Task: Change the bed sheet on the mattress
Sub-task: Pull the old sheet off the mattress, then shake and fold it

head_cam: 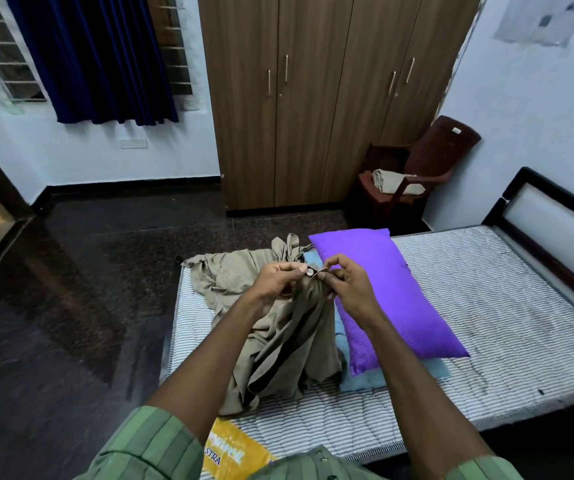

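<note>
Both hands raised together over the striped mattress. Left hand and right hand each pinch the gathered top of the tan bed sheet, a small label between their fingertips. Sheet drapes below them onto the mattress; purple pillow just right of the right hand.

— I can't read the small tag pinched at the sheet's edge; too tiny.
— I see the mattress label half covered by my shirt.

wardrobe | blue curtain | brown chair holding folded cloth
</note>
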### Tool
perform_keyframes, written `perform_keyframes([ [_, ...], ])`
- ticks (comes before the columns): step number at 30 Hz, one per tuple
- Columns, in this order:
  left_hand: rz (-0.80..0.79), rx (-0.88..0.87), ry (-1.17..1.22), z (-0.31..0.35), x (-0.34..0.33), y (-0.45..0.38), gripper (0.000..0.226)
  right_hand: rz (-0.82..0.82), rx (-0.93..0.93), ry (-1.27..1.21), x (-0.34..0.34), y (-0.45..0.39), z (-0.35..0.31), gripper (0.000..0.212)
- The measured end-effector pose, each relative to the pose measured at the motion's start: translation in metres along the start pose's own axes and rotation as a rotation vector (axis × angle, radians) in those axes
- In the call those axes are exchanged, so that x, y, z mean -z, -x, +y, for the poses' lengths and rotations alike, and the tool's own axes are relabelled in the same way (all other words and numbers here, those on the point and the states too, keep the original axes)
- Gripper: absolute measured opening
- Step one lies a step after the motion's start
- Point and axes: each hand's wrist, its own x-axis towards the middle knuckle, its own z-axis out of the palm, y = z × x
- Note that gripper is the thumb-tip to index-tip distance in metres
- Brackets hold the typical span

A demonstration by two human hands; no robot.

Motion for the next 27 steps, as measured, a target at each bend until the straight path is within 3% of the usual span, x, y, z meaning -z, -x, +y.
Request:
perform_keyframes([
  [5, -0.037, 0.017, -0.059, 0.009, 0.0, 0.005, 0.02, 0.036, -0.016, -0.029, 0.001, -0.004, 0.009, 0.011],
  [7, 0.06, -0.077, -0.107, 0.013, -0.004, 0.006, 0.015, 0.036, -0.013, -0.028, 0.001, -0.006, 0.009, 0.013],
  [9, 0.258, -0.204, -0.165, 0.017, -0.009, 0.005, 0.012, 0.012, -0.01, -0.031, 0.001, -0.007, 0.007, 0.016],
  [11, 0.323, -0.304, -0.229, 0.019, -0.014, 0.003, 0.01, -0.04, -0.017, -0.031, 0.0, -0.008, 0.004, 0.016],
  [15, 0.167, -0.361, -0.311, 0.024, -0.022, 0.003, 0.008, -0.049, -0.002, -0.044, -0.002, -0.014, 0.004, 0.019],
  [21, 0.155, -0.417, -0.407, 0.026, -0.019, 0.001, 0.012, 0.043, 0.012, -0.014, 0.001, -0.017, 0.0, 0.018],
  [27, 0.093, -0.515, -0.691, 0.022, -0.014, 0.011, 0.015, 0.112, 0.088, 0.228, 0.005, -0.016, -0.01, 0.02],
])
